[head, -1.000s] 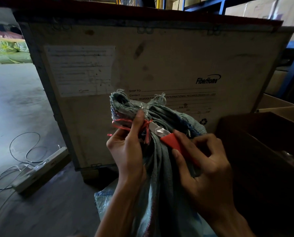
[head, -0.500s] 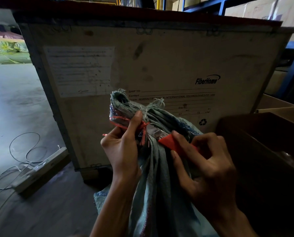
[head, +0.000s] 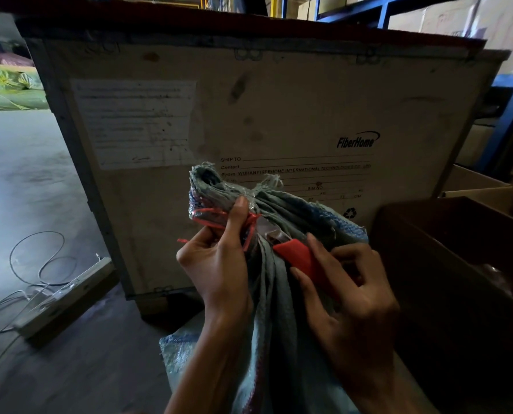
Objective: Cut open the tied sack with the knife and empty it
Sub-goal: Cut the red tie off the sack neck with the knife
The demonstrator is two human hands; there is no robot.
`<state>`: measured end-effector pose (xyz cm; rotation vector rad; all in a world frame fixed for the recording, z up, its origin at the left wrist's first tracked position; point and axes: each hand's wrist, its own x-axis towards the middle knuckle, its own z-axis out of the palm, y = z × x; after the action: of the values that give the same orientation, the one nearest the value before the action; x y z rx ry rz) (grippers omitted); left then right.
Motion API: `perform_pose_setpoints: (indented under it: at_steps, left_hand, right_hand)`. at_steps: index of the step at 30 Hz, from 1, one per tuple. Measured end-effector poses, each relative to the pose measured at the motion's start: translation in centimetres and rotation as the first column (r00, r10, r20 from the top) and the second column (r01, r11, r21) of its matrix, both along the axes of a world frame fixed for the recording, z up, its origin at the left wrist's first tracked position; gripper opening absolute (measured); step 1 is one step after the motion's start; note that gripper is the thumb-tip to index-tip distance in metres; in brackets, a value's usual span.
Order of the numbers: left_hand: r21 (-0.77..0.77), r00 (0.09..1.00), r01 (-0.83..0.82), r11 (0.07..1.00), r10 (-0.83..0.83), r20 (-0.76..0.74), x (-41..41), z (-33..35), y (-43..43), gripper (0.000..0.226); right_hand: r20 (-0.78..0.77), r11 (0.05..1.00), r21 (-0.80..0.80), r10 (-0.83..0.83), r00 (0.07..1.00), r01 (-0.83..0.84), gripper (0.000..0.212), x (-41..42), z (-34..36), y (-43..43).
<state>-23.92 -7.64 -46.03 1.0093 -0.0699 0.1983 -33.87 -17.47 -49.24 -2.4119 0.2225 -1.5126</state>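
Observation:
A grey-blue woven sack (head: pixel 282 309) stands upright in front of me, its neck bunched and bound with a red plastic string (head: pixel 250 227). My left hand (head: pixel 216 264) grips the neck just below the tie, thumb pressed up against the string. My right hand (head: pixel 348 297) holds a red-handled utility knife (head: pixel 300 256). Its short blade points left and lies against the sack folds right beside the red tie. The sack's frayed mouth sticks up above my left hand.
A large plywood shipping crate (head: pixel 279 109) stands directly behind the sack. A dark open cardboard box (head: pixel 464 264) sits at my right. On the concrete floor at left lie a long flat strip (head: pixel 64 300) and loose cable (head: pixel 37 264). Blue racking (head: pixel 509 109) rises at far right.
My left hand has shifted slightly left on the neck. The knife blade has slid in closer to the red tie, with less of the blade showing.

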Motion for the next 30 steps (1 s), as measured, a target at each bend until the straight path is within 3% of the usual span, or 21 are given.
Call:
perform_pose_setpoints:
  at_steps: [8,12,16,22,30]
  left_hand:
    - [-0.06,0.996,-0.035,0.998,0.03,-0.082,-0.3,-0.6,-1.3,0.035]
    - [-0.04,0.997,-0.033,0.999,0.03,-0.075,0.1,-1.0,-1.1,0.038]
    - [0.004,0.997,-0.019,1.0,0.019,-0.071,1.5,-1.4,0.0,0.044]
    - [0.136,0.992,-0.111,0.984,0.102,0.075,1.9,-1.2,0.6,0.049]
    - [0.179,0.973,-0.168,0.969,0.135,0.185,1.4,-0.5,0.9,0.048]
  right_hand:
    - [0.028,0.988,0.153,-0.007,1.0,0.002,0.037,0.6,-0.4,1.4]
    - [0.049,0.994,0.107,-0.026,0.998,0.02,0.034,0.9,-0.3,1.4]
    - [-0.045,1.0,0.007,-0.007,0.999,0.007,0.037,1.0,0.3,0.9]
    - [-0.129,0.998,-0.063,0.0,0.992,-0.008,0.04,0.3,1.0,0.0]
    - [-0.165,0.991,-0.131,-0.038,0.986,0.016,0.038,-0.5,2.1,-0.6]
